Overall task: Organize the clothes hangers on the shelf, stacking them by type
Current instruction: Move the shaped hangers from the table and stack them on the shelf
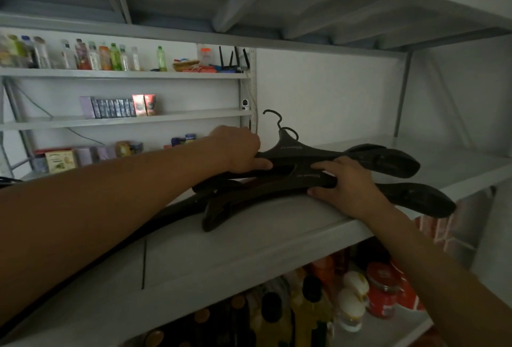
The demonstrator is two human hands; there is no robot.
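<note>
Several wide black plastic hangers lie overlapped on the white shelf, broad shoulder ends pointing right and left. The back hanger's hook sticks up toward the wall. My left hand grips the left arm of the back hanger. My right hand holds the middle bar of the front hanger, whose right end hangs past the shelf edge. Under my left forearm more dark hanger ends show, partly hidden.
A black cord hangs over the shelf's front edge. Below stand bottles and red jars. To the left, further shelves hold bottles and small boxes. The shelf surface right of the hangers is bare.
</note>
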